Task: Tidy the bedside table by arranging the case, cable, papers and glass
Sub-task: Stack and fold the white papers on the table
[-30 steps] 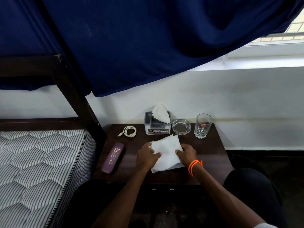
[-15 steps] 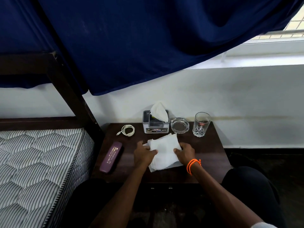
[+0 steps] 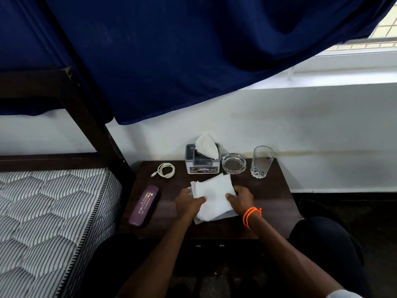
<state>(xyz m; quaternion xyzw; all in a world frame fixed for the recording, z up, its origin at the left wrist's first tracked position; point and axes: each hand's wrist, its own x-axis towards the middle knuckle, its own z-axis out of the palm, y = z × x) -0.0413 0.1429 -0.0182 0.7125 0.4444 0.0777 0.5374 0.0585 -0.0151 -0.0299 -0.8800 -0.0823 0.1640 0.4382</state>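
Observation:
A stack of white papers (image 3: 212, 194) lies in the middle of the dark wooden bedside table (image 3: 270, 203). My left hand (image 3: 188, 203) grips its left edge, thumb on top. My right hand (image 3: 241, 198), with an orange band at the wrist, grips the right edge the same way. A purple case (image 3: 144, 205) lies at the table's front left corner. A coiled white cable (image 3: 165, 170) sits at the back left. An empty clear glass (image 3: 262, 161) stands at the back right.
A grey tissue box (image 3: 203, 162) with a tissue sticking up and a glass ashtray (image 3: 233, 164) stand at the back between cable and glass. A striped mattress (image 3: 43, 211) and dark bed post (image 3: 92, 125) border the table's left. A blue curtain hangs above.
Both hands have squared the papers a little and shifted slightly along their edges. The case, cable and glass stayed in place.

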